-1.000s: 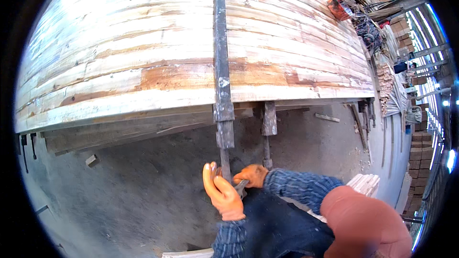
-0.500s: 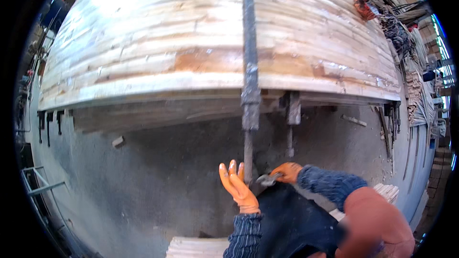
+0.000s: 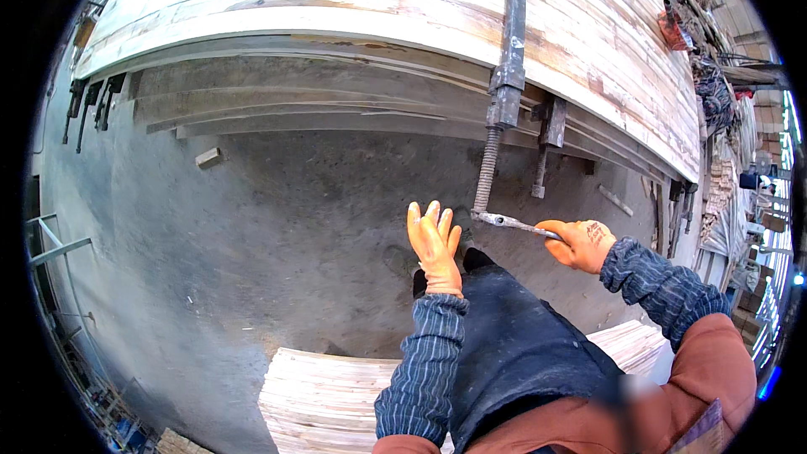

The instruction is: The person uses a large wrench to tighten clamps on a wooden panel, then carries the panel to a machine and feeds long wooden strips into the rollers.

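Note:
My right hand [image 3: 578, 245], in an orange glove, is closed around the handle of a metal ratchet wrench [image 3: 513, 223]. The wrench's head meets the lower end of a threaded clamp screw [image 3: 487, 170]. That screw belongs to a long bar clamp [image 3: 508, 76] lying across a large panel of glued wood strips [image 3: 336, 0]. My left hand [image 3: 436, 244], gloved in orange too, is open with its fingers stretched out. It is left of the wrench head and holds nothing.
A second clamp end [image 3: 551, 130] hangs below the panel edge on the right, and more clamp ends [image 3: 102, 105] stick out at the far left. A small wood block [image 3: 208, 157] lies on the concrete floor [image 3: 277, 244]. Stacked wood strips [image 3: 328, 387] are close to me.
My right hand has swung out to the right with the wrench, whose handle now points rightward. The view has shifted, so the panel edge appears higher and more slanted. My left hand stays open.

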Demonstrator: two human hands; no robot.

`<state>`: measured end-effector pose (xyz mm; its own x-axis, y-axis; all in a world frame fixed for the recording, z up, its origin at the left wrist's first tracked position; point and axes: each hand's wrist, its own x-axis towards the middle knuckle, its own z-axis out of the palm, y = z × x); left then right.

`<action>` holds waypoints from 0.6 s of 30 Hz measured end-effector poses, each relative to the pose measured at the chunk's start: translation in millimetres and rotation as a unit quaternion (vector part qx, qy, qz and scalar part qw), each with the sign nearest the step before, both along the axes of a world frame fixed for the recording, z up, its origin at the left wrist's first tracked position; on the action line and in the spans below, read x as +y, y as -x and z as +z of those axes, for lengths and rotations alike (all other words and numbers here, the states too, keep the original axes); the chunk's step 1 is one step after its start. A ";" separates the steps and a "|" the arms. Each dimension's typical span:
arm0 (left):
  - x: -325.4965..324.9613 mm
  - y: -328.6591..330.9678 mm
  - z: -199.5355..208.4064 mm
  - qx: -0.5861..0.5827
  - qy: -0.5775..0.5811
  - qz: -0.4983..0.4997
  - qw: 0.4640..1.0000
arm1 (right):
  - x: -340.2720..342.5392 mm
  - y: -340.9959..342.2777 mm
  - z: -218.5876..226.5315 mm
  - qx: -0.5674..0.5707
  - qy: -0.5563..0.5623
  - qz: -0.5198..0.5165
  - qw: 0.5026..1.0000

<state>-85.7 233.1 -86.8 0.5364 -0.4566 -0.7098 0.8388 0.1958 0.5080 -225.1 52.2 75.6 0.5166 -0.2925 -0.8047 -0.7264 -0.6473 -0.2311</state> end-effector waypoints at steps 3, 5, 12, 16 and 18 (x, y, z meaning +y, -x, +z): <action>-8.1 -4.3 0.5 0.046 0.028 -0.008 0.999 | 8.4 -22.7 18.1 0.054 0.044 0.020 0.997; -15.0 -6.7 3.6 0.059 0.041 -0.017 0.997 | 13.6 -39.4 30.7 0.092 0.061 0.034 0.993; -50.0 -19.2 0.7 0.036 0.055 -0.081 0.994 | 17.5 -85.4 29.0 0.174 0.090 0.119 0.973; -67.6 -20.8 2.2 0.003 0.054 -0.093 0.994 | 12.0 -75.1 21.7 0.180 0.060 0.084 0.978; -73.3 -15.1 -14.7 -0.036 0.059 -0.072 0.995 | 11.9 -78.6 20.8 0.190 0.049 0.087 0.977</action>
